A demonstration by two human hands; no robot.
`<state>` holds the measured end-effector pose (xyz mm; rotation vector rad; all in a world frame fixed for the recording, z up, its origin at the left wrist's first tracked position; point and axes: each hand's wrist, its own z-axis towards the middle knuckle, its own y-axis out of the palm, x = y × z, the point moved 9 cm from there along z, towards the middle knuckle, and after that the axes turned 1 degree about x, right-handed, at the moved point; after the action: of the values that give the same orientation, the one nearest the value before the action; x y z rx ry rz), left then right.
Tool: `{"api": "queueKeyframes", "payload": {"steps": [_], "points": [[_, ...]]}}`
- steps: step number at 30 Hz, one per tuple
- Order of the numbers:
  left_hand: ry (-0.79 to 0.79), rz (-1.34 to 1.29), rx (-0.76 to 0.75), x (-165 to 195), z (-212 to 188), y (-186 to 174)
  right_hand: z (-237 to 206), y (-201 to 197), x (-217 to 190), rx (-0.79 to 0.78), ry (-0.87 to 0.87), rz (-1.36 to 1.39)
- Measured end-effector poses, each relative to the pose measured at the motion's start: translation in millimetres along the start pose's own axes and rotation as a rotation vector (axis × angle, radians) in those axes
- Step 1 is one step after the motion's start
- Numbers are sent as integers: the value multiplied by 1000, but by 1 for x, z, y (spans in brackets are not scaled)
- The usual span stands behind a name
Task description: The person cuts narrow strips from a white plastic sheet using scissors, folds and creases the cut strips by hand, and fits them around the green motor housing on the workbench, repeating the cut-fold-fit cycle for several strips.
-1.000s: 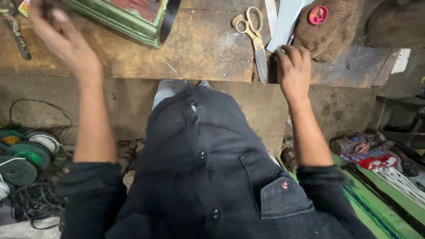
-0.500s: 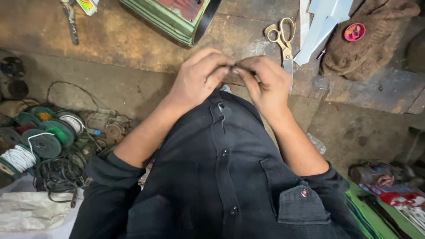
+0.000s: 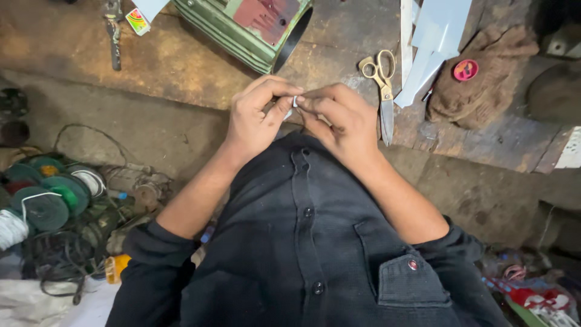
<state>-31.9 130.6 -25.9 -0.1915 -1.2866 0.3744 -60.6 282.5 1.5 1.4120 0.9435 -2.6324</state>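
- Far left, on the floor: spools of green wire [image 3: 42, 200] heaped with a tangle of dark cable [image 3: 54, 266].
- Upper left, on the worn wooden bench [image 3: 181, 60]: dark hand tool [image 3: 113, 30] lying lengthwise, small colourful card [image 3: 138, 21] just beside it.
- Top centre: green ribbed motor housing [image 3: 254, 30], tilted, open end facing right.
- Left hand [image 3: 257, 121] raised in front of the black buttoned shirt [image 3: 302, 242], fingers curled, thumb and forefinger pinched on a small pale piece [image 3: 295, 103].
- Small pale piece — sits between both sets of fingertips, over the bench edge, mostly hidden; kind not discernible.
- Right hand [image 3: 339, 121] closed the same way, fingertips meeting the left's, gripping the other side of the piece.
- Just right of the right hand: brass-handled scissors [image 3: 382, 91] flat on the bench, blades toward the body.
- Further right: pale paper strips [image 3: 433, 42], then brown knitted cloth [image 3: 484, 79] with a pink round object [image 3: 465, 70] on top.
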Motion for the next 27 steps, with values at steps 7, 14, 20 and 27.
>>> {"api": "queueKeyframes", "payload": {"steps": [7, 14, 20, 27], "points": [[16, -131, -41, -6, -14, -2, -13, 4, -8, 129, -7, 39], [-246, -574, -67, -26, -3, 3, -12, 29, 32, 283, 440, 418], [-29, -239, -112, -10, 14, -38, 0, 24, -8, 223, 212, 23], [25, -209, -176, 3, -3, -75, -17, 69, -11, 180, 510, 491]]}}
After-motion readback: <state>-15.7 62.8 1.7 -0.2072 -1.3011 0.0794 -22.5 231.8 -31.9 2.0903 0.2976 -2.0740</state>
